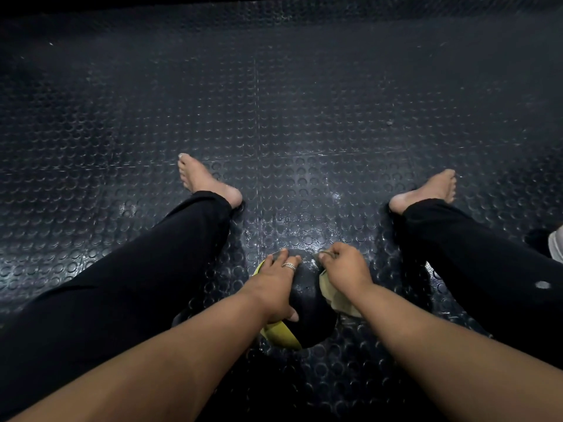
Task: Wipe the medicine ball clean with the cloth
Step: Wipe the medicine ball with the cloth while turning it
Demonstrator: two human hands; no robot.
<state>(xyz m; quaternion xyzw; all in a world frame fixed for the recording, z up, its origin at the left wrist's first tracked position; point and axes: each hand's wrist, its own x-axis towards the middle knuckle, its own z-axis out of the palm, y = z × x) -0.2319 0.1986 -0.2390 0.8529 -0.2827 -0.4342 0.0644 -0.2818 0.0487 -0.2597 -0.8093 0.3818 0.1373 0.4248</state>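
The medicine ball (306,295) sits on the studded floor mat (274,117) directly under both hands, left hand (275,284) spread flat on it, right hand (342,266) pinching the cloth (333,295) against its right side.

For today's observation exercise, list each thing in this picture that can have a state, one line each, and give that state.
medicine ball: on the studded floor between the legs, steadied by one hand.
cloth: bunched, pressed against the ball's right side.
left hand: fingers spread flat over the ball.
right hand: fingers curled, gripping the cloth.
studded floor: dark, shiny in patches.
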